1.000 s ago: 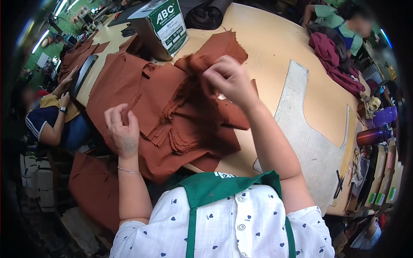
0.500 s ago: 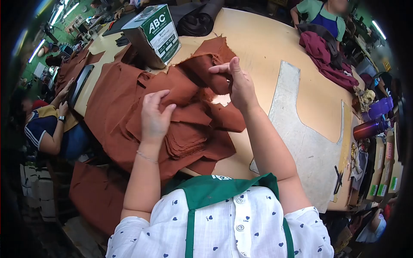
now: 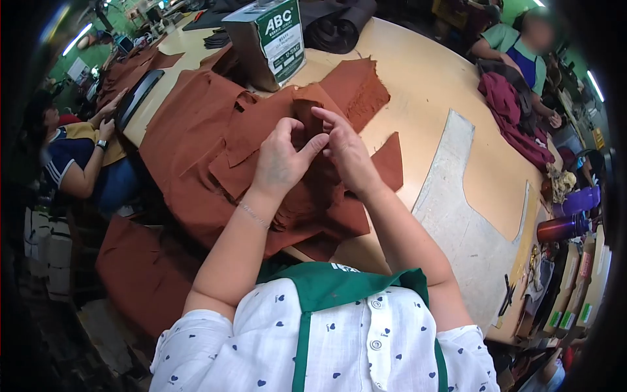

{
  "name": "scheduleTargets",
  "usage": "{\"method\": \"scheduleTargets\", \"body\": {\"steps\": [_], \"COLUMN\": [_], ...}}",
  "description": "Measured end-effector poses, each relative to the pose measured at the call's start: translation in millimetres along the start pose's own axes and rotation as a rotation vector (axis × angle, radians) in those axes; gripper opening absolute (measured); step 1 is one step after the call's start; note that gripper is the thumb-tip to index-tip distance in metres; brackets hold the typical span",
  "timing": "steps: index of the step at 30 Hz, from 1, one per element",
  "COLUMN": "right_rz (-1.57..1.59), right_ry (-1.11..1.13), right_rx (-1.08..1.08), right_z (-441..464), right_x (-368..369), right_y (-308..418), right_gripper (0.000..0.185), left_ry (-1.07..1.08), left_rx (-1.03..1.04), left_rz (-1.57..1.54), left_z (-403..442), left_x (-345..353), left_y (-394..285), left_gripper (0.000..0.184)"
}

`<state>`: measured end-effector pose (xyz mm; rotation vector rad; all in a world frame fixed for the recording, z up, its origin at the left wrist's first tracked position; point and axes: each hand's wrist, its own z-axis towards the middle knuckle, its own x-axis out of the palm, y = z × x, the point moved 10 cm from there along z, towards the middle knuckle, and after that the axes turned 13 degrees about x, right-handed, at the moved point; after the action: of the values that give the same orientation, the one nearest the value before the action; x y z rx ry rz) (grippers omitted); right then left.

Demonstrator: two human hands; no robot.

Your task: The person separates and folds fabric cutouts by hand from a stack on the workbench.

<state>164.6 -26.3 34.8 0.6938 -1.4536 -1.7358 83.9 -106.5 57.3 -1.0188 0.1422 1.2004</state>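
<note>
My left hand (image 3: 282, 157) and my right hand (image 3: 349, 153) are close together above a heap of rust-brown cloth (image 3: 189, 144). Both have curled fingers around a raised, folded piece of the cloth (image 3: 308, 98), and some fingertips are hidden. My left thumb points across toward the right hand, whose index finger reaches over the fold. Below my hands the cloth falls into shadow over stacked cut pieces. A frayed cloth piece (image 3: 359, 91) lies beyond my right hand, and a pointed cloth corner (image 3: 390, 163) sticks out to its right.
A green-and-white ABC rubber cement tin (image 3: 281, 42) stands behind the heap. A grey flat template (image 3: 457, 215) lies on the table (image 3: 418, 78) at right. Dark rolled material (image 3: 336, 26) is at the back. Co-workers sit at left (image 3: 78, 157) and stand at far right (image 3: 522, 59).
My left hand has moved right and up to meet my right hand, its spread fingers now curled. My right hand has come lower and turned inward. The view has shifted slightly.
</note>
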Motion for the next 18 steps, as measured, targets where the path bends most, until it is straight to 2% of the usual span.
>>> {"method": "scheduleTargets", "body": {"steps": [1,4,5,9,12,18], "right_rz": [-0.059,0.128,0.096,0.152,0.096,0.093], "right_ry": [0.075,0.084,0.106,0.124,0.104,0.044], "right_rx": [0.017,0.023,0.055,0.06,0.065,0.109], "right_z": [-1.9,-9.1,-7.0,-6.7,-6.1,-5.7], "right_x": [6.1,4.7,3.5,8.0,5.9,2.7], "right_y": [-4.2,-3.4,-10.9,-9.2,-11.1,-17.5], "right_gripper": [0.052,0.059,0.066,0.069,0.067,0.056], "left_ry": [-0.012,-0.047,-0.06,-0.011,0.016,-0.008], "left_rx": [-0.014,-0.036,-0.045,0.019,0.023,-0.15], "left_rz": [0.006,-0.091,-0.14,0.072,0.145,-0.099], "left_z": [-1.4,-2.7,-3.9,-0.8,-1.2,-13.2], "left_x": [3.0,6.7,6.5,-3.2,-4.2,1.0], "left_y": [5.1,9.0,9.6,-5.0,-4.1,40.4], "left_gripper": [0.037,0.034,0.032,0.02,0.019,0.019]}}
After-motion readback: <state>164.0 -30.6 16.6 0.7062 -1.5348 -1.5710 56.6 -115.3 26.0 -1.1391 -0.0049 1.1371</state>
